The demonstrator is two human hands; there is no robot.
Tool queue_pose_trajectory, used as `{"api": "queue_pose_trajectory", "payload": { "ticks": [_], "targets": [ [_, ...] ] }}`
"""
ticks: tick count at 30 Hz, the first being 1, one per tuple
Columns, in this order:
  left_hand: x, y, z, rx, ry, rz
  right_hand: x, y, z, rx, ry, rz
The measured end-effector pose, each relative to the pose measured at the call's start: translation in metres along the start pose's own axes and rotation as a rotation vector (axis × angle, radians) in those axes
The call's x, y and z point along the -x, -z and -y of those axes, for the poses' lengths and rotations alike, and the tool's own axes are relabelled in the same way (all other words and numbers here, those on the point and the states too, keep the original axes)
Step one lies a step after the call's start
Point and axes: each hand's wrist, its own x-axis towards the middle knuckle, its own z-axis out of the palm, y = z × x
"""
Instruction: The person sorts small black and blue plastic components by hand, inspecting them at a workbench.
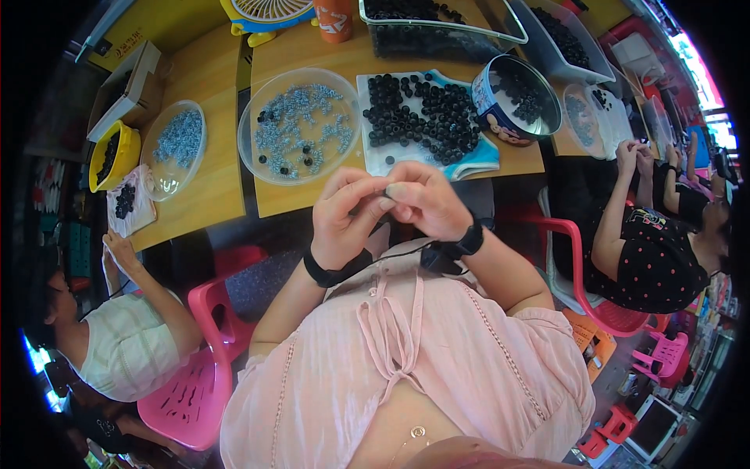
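My left hand (349, 215) and my right hand (426, 202) meet fingertip to fingertip above the table's front edge. Pinched between them is a tiny part, mostly hidden by the fingers; a dark spot shows there. Just beyond lies a white and teal cloth (478, 160) spread with many small round black parts (422, 113). To its left, a clear round lid-like tray (247, 148) holds a heap of small bluish metal pieces (301, 117), with a few black parts among them. A black band sits on each of my wrists, with a thin cord between them.
A round tin (486, 113) and clear bins (437, 39) of black parts stand at the back right. Beyond the trays are an orange cup (333, 19) and a yellow-blue fan (269, 16). Co-workers sit left and right on pink chairs (211, 375), with a yellow bowl (117, 156) at left.
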Motion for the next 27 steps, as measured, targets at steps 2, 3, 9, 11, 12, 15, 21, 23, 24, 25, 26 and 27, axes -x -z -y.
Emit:
{"api": "queue_pose_trajectory", "payload": {
  "ticks": [2,3,9,11,12,15,21,23,24,25,26,27],
  "targets": [
    [-0.003,-0.002,0.0,0.013,0.069,-0.019,0.002,0.007,0.025,0.358,0.082,-0.208],
    [-0.004,-0.002,0.0,0.027,0.14,-0.041,0.002,0.015,0.042,0.517,0.206,-0.291],
    [0.001,0.006,0.036,-0.059,0.313,0.167,0.008,0.09,0.137,1.35,0.442,-0.855],
    [0.006,0.002,0.046,-0.059,0.339,0.19,0.007,0.102,0.146,1.832,0.443,-0.961],
    [0.008,0.001,0.049,-0.063,0.37,0.214,0.001,0.099,0.146,1.834,0.444,-0.954],
    [0.012,-0.002,0.055,-0.096,0.376,0.233,-0.026,0.085,0.13,1.827,0.591,-0.605],
    [0.011,-0.001,0.056,-0.113,0.39,0.237,-0.105,0.099,0.096,2.038,0.308,-0.249],
    [0.013,0.0,0.06,-0.112,0.381,0.224,-0.119,0.101,0.094,2.098,0.251,-0.237],
    [0.015,-0.001,0.062,-0.108,0.37,0.215,-0.124,0.101,0.094,2.159,0.19,-0.231],
    [0.015,-0.001,0.065,-0.109,0.371,0.213,-0.128,0.102,0.095,2.182,0.119,-0.247],
    [0.016,-0.001,0.067,-0.094,0.364,0.199,-0.129,0.101,0.096,2.184,0.119,-0.241],
    [0.016,-0.001,0.068,-0.078,0.356,0.187,-0.128,0.1,0.099,2.188,0.096,-0.22]
  ]
}}
